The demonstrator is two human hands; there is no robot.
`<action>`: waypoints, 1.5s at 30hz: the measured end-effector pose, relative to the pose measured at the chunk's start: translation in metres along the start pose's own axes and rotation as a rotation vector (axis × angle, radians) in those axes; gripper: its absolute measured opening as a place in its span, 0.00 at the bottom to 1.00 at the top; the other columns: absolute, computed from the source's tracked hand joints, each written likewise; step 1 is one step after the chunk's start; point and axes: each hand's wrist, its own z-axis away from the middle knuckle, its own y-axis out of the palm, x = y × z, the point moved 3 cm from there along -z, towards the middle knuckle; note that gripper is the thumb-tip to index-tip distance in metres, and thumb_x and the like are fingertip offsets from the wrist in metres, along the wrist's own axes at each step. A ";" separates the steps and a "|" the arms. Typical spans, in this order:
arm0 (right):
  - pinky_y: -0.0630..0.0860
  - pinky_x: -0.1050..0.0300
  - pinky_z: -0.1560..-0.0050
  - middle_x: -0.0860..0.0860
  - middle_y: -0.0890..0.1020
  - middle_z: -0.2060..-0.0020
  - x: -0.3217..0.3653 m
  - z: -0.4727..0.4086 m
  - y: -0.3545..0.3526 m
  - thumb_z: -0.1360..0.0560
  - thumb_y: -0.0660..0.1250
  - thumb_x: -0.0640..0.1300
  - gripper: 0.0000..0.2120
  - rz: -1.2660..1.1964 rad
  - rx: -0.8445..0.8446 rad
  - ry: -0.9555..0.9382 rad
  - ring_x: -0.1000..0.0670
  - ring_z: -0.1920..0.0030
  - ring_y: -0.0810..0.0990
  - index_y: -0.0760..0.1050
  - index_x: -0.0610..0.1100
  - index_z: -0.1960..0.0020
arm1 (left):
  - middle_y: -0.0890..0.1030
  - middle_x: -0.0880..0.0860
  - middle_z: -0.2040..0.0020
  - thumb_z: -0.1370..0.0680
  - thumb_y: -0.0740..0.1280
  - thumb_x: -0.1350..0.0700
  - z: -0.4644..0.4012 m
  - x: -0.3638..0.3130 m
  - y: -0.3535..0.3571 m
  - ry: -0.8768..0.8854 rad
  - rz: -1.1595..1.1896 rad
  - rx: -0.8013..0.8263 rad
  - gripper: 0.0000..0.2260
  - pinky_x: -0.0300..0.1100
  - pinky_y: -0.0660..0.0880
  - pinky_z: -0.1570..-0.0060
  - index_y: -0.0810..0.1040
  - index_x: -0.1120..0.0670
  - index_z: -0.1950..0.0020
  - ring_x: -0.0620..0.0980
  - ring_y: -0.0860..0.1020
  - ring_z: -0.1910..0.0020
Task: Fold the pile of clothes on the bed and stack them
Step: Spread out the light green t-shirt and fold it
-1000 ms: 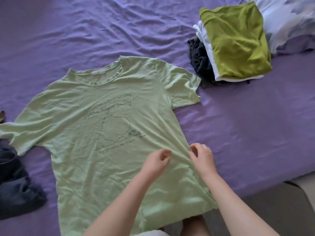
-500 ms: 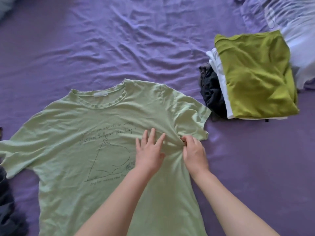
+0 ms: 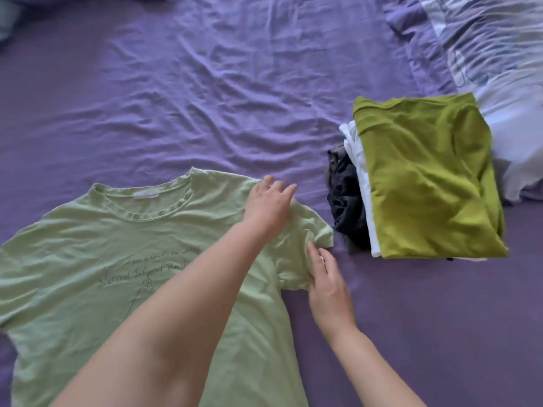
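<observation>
Left of the folded stack (image 3: pixel 426 183), a pale green t-shirt (image 3: pixel 88 259) lies flat on the bed (image 3: pixel 205 83)

soft, light, floppy cotton, probably slides easy; left hand (image 3: pixel 269 205) flat, fingers open on the shoulder; right hand (image 3: pixel 329 283) looks to pinch the sleeve hem; I'd grab shoulder and hem

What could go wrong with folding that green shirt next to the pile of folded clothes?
The light green T-shirt lies wrinkled on a rumpled purple sheet, so creases may get folded in. The left hand rests on the shoulder while the right hand touches the sleeve edge; pulling unevenly might skew the fold. The stack nearby looks uneven, with white and dark layers sticking out, so adding another shirt might tip it.
</observation>
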 end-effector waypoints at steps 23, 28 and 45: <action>0.72 0.68 0.43 0.57 0.70 0.32 0.044 -0.017 -0.015 0.29 0.62 0.26 0.43 -1.196 -0.102 0.319 0.65 0.38 0.72 0.52 0.58 0.25 | 0.75 0.50 0.36 0.22 0.50 0.33 0.101 -0.005 0.009 -0.742 1.916 0.185 0.28 0.49 0.74 0.47 0.73 0.49 0.33 0.51 0.75 0.39; 0.76 0.58 0.49 0.62 0.48 0.24 0.103 -0.015 -0.006 0.27 0.64 0.41 0.45 -0.220 0.228 -0.344 0.55 0.41 0.76 0.37 0.65 0.27 | 0.82 0.53 0.50 0.25 0.49 0.29 0.118 0.055 0.007 -0.740 2.248 0.076 0.35 0.47 0.75 0.56 0.75 0.54 0.37 0.51 0.81 0.56; 0.77 0.44 0.51 0.43 0.80 0.41 0.086 0.004 0.031 0.39 0.78 0.39 0.17 0.529 0.142 -0.200 0.39 0.41 0.78 0.81 0.44 0.51 | 0.77 0.58 0.38 0.23 0.56 0.67 0.143 0.112 0.021 -0.655 0.881 -0.105 0.32 0.47 0.72 0.47 0.52 0.47 0.22 0.58 0.76 0.43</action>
